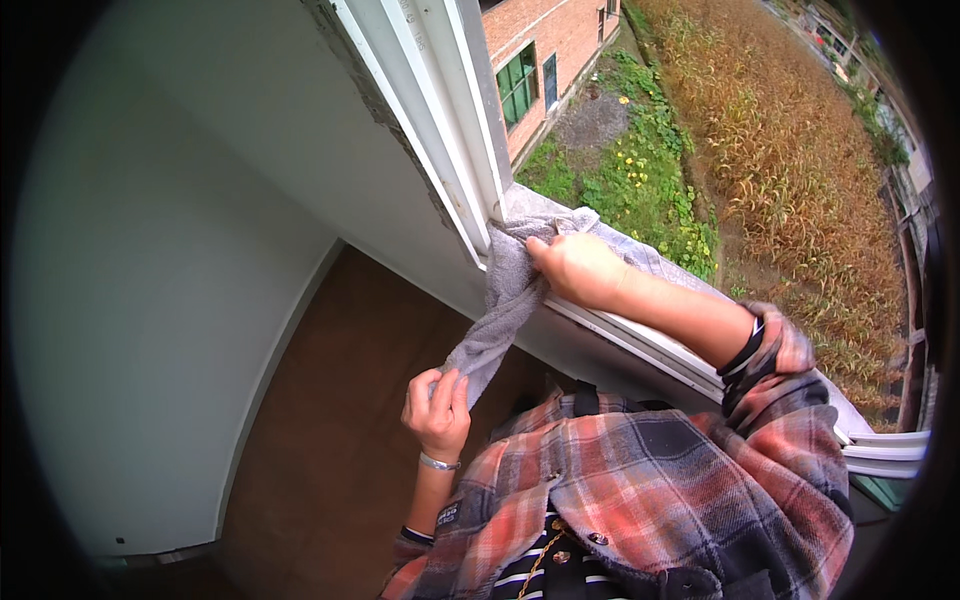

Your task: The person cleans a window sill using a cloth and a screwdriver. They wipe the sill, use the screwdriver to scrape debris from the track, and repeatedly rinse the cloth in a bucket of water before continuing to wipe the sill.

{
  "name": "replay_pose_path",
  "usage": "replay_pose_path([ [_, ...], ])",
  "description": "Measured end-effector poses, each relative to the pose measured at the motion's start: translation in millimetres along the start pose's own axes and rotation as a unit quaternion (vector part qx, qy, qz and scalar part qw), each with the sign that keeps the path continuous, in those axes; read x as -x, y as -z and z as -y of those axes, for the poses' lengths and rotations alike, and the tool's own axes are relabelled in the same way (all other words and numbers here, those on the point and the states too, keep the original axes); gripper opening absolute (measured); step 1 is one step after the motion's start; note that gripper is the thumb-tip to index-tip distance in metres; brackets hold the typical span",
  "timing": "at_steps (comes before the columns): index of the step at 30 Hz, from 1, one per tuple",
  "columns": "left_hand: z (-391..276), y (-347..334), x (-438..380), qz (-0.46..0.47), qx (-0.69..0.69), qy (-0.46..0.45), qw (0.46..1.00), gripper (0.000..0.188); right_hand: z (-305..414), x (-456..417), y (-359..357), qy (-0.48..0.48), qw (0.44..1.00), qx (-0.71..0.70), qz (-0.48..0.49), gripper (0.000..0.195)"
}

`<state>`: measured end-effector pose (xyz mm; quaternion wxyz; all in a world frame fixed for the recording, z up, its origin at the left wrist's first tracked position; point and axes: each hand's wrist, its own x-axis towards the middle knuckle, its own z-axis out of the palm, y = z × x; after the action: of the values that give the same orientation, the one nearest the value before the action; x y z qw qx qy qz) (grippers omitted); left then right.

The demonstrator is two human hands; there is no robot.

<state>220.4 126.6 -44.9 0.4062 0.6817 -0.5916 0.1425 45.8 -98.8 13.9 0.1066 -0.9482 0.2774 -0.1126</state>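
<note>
A grey terry cloth stretches, partly twisted, between my two hands. My left hand grips its lower end above the brown floor, a silver bracelet on the wrist. Up at the corner of the white window frame, my right hand is closed on the other part of the cloth and presses it to the sill. Some of the cloth spreads past my knuckles onto the outer ledge. The fingertips of my right hand are partly hidden in the folds.
The white sill track runs along beside my right forearm. A pale wall meets the brown floor on the left. Outside the opening, far below, lie green plants, a dry crop field and a brick building.
</note>
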Motion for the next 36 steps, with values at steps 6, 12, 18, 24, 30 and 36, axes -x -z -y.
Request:
replay_pose_path([
  [6, -3, 0, -7, 0.031, 0.007, -0.023, 0.999, 0.018, 4, -22, 38, 0.034, 0.988, 0.05, 0.14, 0.017],
  [12, -3, -3, 16, 0.023, 0.019, 0.009, 1.0, 0.016, 16, -17, 6, -0.03, 0.994, -0.025, 0.1, 0.017],
  [18, -9, -2, 15, 0.046, 0.036, 0.008, 0.998, 0.016, -31, -18, 22, 0.078, 0.986, -0.078, 0.129, 0.014],
  [24, -6, -7, 9, 0.043, 0.032, -0.005, 0.999, 0.014, -4, -20, 12, 0.015, 0.995, 0.03, 0.093, 0.021],
  [30, -8, -23, 10, 0.066, 0.075, 0.005, 0.995, 0.014, -30, -20, 20, 0.072, 0.982, 0.055, 0.165, 0.016],
  [36, -3, -28, 12, 0.066, 0.083, 0.007, 0.994, 0.014, -7, 108, 75, 0.016, 0.981, 0.059, 0.185, 0.017],
])
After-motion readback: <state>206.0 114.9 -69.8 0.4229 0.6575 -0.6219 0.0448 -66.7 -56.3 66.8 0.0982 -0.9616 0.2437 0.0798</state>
